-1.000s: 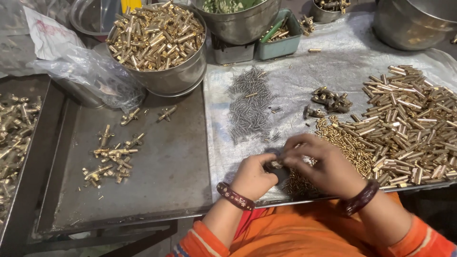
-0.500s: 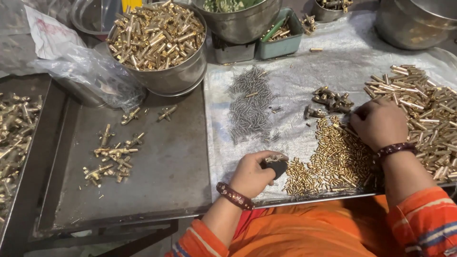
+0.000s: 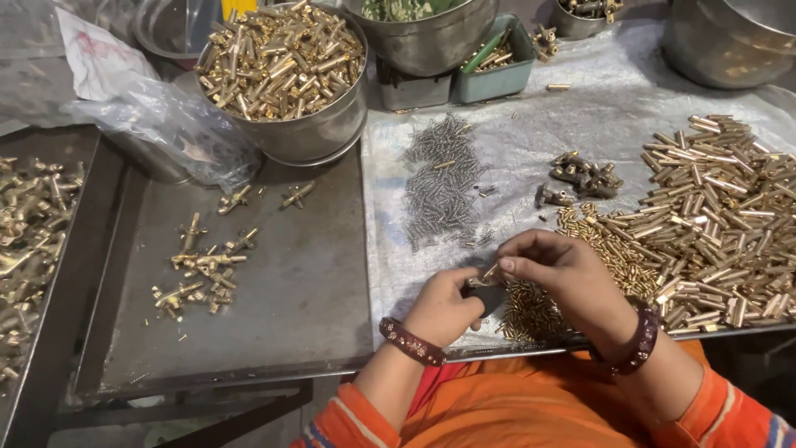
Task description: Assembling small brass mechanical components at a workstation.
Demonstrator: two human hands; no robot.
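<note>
Small brass parts being put together, most stock unused

Near, the left hand point(image 3: 444, 305) is clamped on a small dark holder point(image 3: 489, 294); the right hand point(image 3: 564, 278) pinches a short brass pin point(image 3: 491, 271) at it. A few finished brass cross-pieces point(image 3: 203, 265) lie left; the brass tube heap point(image 3: 721, 216) right and the far steel bowl point(image 3: 319, 133) remain full.

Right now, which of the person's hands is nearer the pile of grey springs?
Left. The left hand lies just below the grey springs; the right hand sits further right, over small brass pins.
</note>
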